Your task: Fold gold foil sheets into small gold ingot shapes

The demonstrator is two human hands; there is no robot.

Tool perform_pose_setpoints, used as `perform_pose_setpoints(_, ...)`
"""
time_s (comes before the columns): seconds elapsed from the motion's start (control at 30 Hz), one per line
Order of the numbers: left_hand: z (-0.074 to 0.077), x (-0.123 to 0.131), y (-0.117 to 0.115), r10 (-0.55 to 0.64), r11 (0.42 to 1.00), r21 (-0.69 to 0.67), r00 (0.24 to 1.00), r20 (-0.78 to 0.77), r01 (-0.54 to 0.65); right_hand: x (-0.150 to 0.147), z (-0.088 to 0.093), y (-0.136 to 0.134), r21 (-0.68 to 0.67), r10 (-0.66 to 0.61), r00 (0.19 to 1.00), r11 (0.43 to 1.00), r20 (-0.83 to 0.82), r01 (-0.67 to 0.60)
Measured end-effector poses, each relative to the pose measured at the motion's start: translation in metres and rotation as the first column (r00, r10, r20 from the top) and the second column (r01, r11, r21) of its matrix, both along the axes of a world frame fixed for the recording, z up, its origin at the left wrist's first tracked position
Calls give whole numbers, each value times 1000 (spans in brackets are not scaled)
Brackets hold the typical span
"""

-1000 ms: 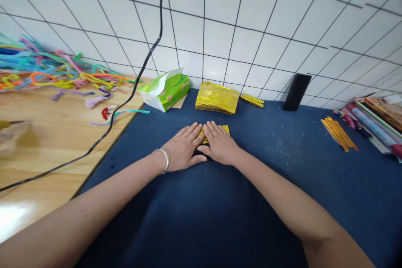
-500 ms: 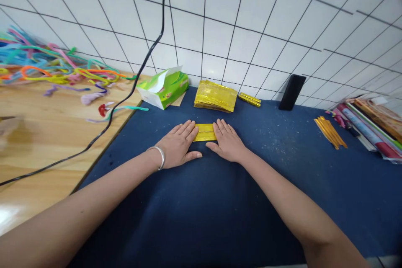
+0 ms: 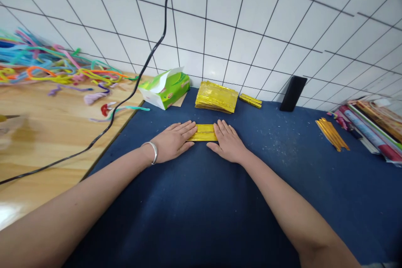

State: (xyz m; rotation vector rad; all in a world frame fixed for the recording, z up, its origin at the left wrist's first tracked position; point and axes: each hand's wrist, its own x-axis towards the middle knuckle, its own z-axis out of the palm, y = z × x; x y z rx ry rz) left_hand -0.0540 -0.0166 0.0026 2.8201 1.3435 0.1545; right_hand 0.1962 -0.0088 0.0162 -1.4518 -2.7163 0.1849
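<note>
A folded strip of shiny gold paper (image 3: pixel 205 132) lies flat on the dark blue table surface, with crease lines running along its length. My left hand (image 3: pixel 176 140), with a silver bangle at the wrist, rests its outstretched fingers over the strip's left end. On the right end lie the flat fingers of my right hand (image 3: pixel 229 140), its thumb pointing inward. Both hands press down with the palms lowered, and the strip's ends are hidden under them. Just beyond stands a stack of gold paper sheets (image 3: pixel 216 97), with a narrow folded gold piece (image 3: pixel 250 100) to its right.
A green tissue pack (image 3: pixel 168 90) sits behind my left hand. Colourful pipe cleaners (image 3: pixel 63 69) cover part of the wooden table (image 3: pixel 63 134); a black cable (image 3: pixel 147 60) crosses above. At right are a black upright object (image 3: pixel 293 93), orange-gold strips (image 3: pixel 332 134) and piled books (image 3: pixel 370 127).
My left hand has slid a little to the left and its thumb has drawn closer to the fingers. My right hand stays on the strip almost unmoved.
</note>
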Motion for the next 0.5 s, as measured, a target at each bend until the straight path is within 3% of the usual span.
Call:
perform_pose_setpoints(0.27,3,-1,2,-43,997,70,997,66,38,1,-3,-1,40,-8,1000,999,-17,9)
perform_pose_setpoints(0.5,1,-1,2,-156,981,125,987,38,150,1,-4,0,67,-27,1000,997,-7,28)
